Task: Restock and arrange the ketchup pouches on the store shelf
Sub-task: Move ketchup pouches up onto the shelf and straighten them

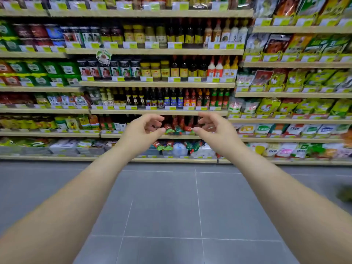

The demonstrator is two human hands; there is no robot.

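Red ketchup pouches with green bases [174, 127] lie in a row on the second shelf from the bottom [133, 135]. More of the same pouches [163, 145] lie on the bottom shelf just below. Both my arms stretch out toward them over the aisle. My left hand [144, 128] hovers left of the upper row, fingers curled and apart, holding nothing. On the right of that row is my right hand [211, 126], also empty with fingers spread. Neither hand touches a pouch. The picture is slightly blurred.
Tall shelving fills the view: sauce bottles [171, 99] above the pouches, bagged goods [285, 107] at right, packets [47, 122] at left. Grey tiled floor [162, 206] lies between me and the shelves. A blurred green object [344, 194] sits at the right edge.
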